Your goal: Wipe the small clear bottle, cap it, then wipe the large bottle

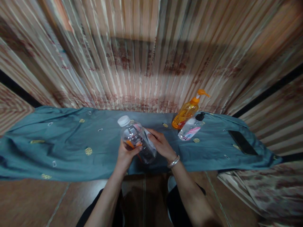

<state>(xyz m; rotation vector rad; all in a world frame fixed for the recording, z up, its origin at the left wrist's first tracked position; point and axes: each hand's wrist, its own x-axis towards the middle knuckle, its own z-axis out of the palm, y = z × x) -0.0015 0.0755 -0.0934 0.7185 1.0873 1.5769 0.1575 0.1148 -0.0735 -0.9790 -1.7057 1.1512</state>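
Note:
A clear plastic bottle (pixel 134 134) with a white cap is tilted above the front middle of the cloth-covered table. My left hand (pixel 126 154) is wrapped round its left side, thumb across the front. On the bottle's right side, my right hand (pixel 159 143), with a silver bangle at the wrist, holds a pale, flat piece (pixel 148 135) against it; whether this is a label or a cloth I cannot tell. To the right stand an orange pump bottle (pixel 186 113) and a smaller clear bottle with a black pump (pixel 191 126).
A dark phone (pixel 241 142) lies at the right on the blue-green tablecloth (pixel 68 138). Striped, pleated curtains (pixel 142 78) hang behind the table. Dark poles (pixel 267 91) slant at both sides, and tiled floor shows below.

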